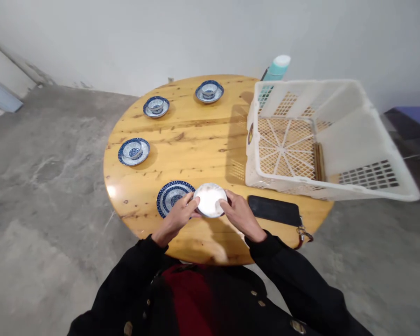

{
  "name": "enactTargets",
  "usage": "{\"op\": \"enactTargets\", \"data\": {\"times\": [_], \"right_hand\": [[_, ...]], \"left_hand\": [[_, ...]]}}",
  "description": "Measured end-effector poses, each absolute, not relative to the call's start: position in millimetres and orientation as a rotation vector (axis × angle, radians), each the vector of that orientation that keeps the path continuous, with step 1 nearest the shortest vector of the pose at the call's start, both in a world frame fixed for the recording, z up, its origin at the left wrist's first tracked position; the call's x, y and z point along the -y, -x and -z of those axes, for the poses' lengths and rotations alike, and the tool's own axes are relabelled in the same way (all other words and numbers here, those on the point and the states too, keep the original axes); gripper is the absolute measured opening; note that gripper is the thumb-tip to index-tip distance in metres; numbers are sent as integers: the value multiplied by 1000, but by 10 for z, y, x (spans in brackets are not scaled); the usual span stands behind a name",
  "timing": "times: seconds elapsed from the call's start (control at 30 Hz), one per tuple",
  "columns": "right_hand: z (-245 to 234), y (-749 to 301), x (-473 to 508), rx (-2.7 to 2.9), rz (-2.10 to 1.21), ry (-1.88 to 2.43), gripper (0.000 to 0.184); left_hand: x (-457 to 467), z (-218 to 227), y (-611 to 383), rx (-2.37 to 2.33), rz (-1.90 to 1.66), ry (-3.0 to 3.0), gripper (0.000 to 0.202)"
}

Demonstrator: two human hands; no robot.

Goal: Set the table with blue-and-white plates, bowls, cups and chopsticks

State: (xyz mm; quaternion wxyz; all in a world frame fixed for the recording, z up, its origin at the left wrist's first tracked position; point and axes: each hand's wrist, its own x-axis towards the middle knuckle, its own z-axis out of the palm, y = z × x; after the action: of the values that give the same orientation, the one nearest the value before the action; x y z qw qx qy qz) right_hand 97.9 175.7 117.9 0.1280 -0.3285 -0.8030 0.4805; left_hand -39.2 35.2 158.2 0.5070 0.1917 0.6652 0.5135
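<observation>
A small white bowl (209, 199) sits between both my hands near the front edge of the round wooden table (196, 140). My left hand (177, 218) grips its left rim, fingers curled. My right hand (240, 215) grips its right rim. Just left of the bowl lies a blue-patterned saucer (172, 195) with nothing on it, partly covered by my left fingers. Three more blue saucers, each carrying a small bowl, stand at the left (133, 151), the back left (156, 106) and the back (209, 91).
A large white plastic crate (336, 186) rests on the table's right side and overhangs its edge. A teal bottle (276, 70) stands behind it. A black phone (274, 210) with a key ring lies to the right of my right hand. Concrete floor surrounds the table.
</observation>
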Motion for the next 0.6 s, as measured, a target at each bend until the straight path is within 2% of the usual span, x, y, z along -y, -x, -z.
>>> {"op": "enactTargets", "data": {"times": [0.1,0.23,0.6], "right_hand": [[-1183,-641,-1889,2286,-1437,995,32],[-1104,-94,-1995,2119,-1506,1070,34],[-565,1436,-2314,1749,-1482,1448,27]], "left_hand": [[-529,-1513,789,-1570,-1258,-500,51],[-752,-1346,1407,-1520,-1268,-567,39],[-1437,-787,2958,-1555,-1197,-696,22]]}}
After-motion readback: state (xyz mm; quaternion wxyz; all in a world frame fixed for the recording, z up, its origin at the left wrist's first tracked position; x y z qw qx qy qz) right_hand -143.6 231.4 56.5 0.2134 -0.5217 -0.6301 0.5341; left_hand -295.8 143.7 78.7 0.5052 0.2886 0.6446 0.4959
